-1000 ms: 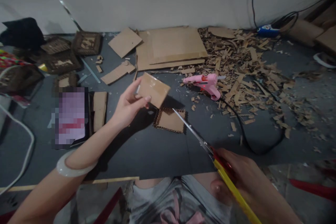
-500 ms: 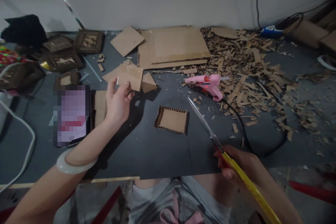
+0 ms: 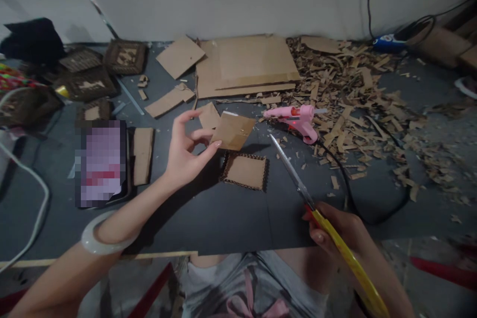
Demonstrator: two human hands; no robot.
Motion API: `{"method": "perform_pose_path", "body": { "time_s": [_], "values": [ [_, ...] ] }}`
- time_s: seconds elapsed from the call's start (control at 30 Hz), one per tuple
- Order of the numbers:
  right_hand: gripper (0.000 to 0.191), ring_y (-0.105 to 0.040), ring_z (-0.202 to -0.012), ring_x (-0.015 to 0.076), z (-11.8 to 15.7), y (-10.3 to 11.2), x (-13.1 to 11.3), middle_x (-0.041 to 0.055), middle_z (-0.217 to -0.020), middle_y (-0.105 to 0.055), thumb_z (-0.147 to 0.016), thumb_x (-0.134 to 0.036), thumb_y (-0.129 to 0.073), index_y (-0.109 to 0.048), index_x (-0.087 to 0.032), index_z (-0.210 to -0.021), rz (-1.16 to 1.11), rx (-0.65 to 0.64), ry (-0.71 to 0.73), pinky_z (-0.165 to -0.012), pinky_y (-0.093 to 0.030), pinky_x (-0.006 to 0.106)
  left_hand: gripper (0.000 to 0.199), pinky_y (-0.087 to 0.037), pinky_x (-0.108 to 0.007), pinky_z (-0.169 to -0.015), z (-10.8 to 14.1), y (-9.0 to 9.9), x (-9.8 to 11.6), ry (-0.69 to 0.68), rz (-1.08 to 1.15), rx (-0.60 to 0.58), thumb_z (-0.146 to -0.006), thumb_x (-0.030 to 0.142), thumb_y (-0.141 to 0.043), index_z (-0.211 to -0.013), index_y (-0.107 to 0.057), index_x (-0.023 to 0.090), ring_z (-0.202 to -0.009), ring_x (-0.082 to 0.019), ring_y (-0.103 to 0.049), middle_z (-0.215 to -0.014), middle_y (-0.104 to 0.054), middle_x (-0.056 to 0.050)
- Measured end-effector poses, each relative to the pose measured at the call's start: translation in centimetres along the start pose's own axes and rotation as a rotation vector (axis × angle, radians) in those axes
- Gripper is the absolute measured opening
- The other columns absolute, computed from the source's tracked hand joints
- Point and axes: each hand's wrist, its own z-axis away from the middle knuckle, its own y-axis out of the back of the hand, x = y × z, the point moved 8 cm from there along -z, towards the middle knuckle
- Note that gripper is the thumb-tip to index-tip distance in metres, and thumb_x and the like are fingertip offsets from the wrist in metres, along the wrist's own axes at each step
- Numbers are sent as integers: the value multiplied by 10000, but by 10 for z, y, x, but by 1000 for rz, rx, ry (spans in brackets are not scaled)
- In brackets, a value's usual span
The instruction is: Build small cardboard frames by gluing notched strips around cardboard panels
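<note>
Between thumb and finger, my left hand [image 3: 188, 154] pinches a piece of cardboard [image 3: 234, 130] by its left corner. This piece is tilted above the table, just behind a small shallow cardboard tray [image 3: 246, 171] with corrugated edges. My right hand [image 3: 335, 231] grips scissors [image 3: 288, 171] with yellow and red handles. Their metal blades are together and point away from me over the dark table, right of the tray. A pink glue gun [image 3: 294, 117] lies on its side beyond the blade tips, with its red light showing.
Cardboard scraps [image 3: 346, 99] are heaped at the right. Large cardboard sheets [image 3: 249, 62] lie at the back. A phone [image 3: 102, 164] and a cardboard strip [image 3: 142, 154] are at the left, with several cardboard trays [image 3: 124, 57] behind. A black cord [image 3: 345, 184] curves across the right side.
My left hand has moved right with the cardboard piece, from the scraps at the left to just behind the small tray. My right hand with the scissors has barely moved.
</note>
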Motion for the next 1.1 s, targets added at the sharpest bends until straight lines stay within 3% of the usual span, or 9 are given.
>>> {"method": "perform_pose_path", "body": {
  "time_s": [0.1,0.17,0.43,0.6,0.93,1.1],
  "values": [
    [548,-435,-469,91,-1,1,-4,-11,-535,-496,-746,-706,-448,-532,-172,-656,-23,6,12,-406,-349,188,229,-471,-215,-693,3,1,9,-171,-227,-3,-720,216,-707,-931,-624,185,-723,-128,-625,-807,-688,-25],
    [548,-465,-478,100,-1,2,-3,-3,-546,-520,-742,-707,-457,-546,-173,-659,-39,16,10,-411,-369,191,133,-485,-238,-701,3,-4,12,-219,-331,-55,-747,221,-674,-876,-682,191,-723,-148,-631,-823,-705,-36],
    [542,-473,-467,101,0,3,2,-6,-548,-527,-757,-690,-453,-582,-164,-730,-66,18,14,-415,-375,193,222,-503,-247,-740,9,-32,31,-430,-460,-270,-816,147,-547,-927,-724,222,-796,-160,-650,-900,-714,-54],
    [519,-494,-520,111,2,2,5,0,-588,-531,-756,-669,-481,-580,-160,-761,-97,13,-16,-438,-379,194,286,-497,-239,-748,16,-39,37,-550,-514,-277,-841,95,-497,-991,-705,221,-826,-150,-644,-939,-703,-67],
    [575,-362,-406,64,-1,1,-6,-24,-534,-469,-735,-729,-440,-529,-163,-685,-98,-21,-4,-336,-269,184,288,-491,-280,-773,17,-39,39,-613,-542,-255,-857,89,-482,-991,-700,222,-847,-166,-634,-932,-697,-71],
    [574,-387,-427,68,-1,1,-2,-28,-545,-469,-742,-727,-434,-542,-165,-703,-104,-4,2,-368,-306,182,264,-502,-258,-771,14,-39,37,-630,-605,-251,-878,80,-454,-992,-676,166,-875,-151,-634,-955,-686,-89]
  ]
}}
